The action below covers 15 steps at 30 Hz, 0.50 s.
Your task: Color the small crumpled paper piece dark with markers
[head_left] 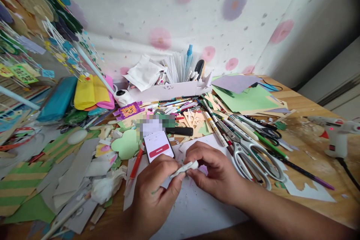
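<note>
Between my two hands is a small, whitish, narrow piece point(184, 168), folded or rolled, perhaps paper; its exact kind is unclear. The thumb and fingers of my left hand point(159, 185) pinch its left end. My right hand point(213, 170) pinches the right end. Both hands hover over a white sheet of paper point(194, 210) with small coloured marks on it. A phone point(159, 146) with a lit screen lies just beyond my left hand. To the right of my right hand are large silver-handled scissors point(257, 157).
Paper scraps point(75, 172) cover the left side, with a green cloud-shaped cutout point(126, 144). A white box point(168, 92) of pens and clear sticks stands at the back. Green paper point(247, 99) lies back right. A glue gun point(336, 135) with a red light stands at the right.
</note>
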Each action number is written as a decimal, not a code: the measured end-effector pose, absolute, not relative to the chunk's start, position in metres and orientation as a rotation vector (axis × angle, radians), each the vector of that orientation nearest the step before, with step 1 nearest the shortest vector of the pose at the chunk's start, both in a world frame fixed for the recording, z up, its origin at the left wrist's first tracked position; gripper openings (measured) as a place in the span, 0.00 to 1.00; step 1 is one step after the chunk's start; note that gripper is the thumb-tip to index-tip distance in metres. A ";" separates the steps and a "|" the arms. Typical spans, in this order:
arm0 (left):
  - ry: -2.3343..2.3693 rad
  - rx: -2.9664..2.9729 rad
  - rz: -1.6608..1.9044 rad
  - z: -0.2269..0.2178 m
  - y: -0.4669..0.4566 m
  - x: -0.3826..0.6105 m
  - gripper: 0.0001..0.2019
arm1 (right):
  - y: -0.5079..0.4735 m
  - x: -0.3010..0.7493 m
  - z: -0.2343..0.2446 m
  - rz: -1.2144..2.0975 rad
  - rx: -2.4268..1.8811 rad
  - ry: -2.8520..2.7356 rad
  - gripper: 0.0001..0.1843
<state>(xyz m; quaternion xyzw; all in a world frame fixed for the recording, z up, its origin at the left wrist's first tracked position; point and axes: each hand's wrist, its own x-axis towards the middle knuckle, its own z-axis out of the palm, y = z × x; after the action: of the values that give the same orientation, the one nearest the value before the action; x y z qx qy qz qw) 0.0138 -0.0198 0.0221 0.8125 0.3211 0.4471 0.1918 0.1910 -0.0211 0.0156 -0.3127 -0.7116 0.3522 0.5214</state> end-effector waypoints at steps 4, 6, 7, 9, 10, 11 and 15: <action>0.769 2.355 1.220 0.024 -0.022 0.009 0.12 | -0.022 0.190 0.020 0.830 -0.665 -1.716 0.12; 0.753 2.397 1.158 0.023 -0.024 0.006 0.15 | -0.023 0.191 0.023 0.813 -0.630 -1.741 0.12; 0.760 2.411 1.139 0.022 -0.025 0.004 0.16 | -0.023 0.192 0.024 0.800 -0.619 -1.760 0.13; 0.775 2.423 1.147 0.020 -0.028 0.002 0.18 | -0.025 0.193 0.026 0.766 -0.612 -1.800 0.13; 0.774 2.421 1.176 0.018 -0.028 0.001 0.18 | -0.026 0.194 0.026 0.749 -0.609 -1.819 0.13; 0.774 2.415 1.206 0.017 -0.029 0.001 0.18 | -0.026 0.195 0.026 0.735 -0.607 -1.837 0.13; 0.770 2.411 1.268 0.014 -0.028 0.000 0.21 | -0.027 0.196 0.023 0.736 -0.614 -1.837 0.16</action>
<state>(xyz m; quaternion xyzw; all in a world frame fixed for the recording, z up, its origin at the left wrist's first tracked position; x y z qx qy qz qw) -0.0001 -0.0282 0.0144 0.8414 0.2687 0.4426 0.1549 0.1959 -0.0269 0.0226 -0.2549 -0.7629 0.3056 0.5096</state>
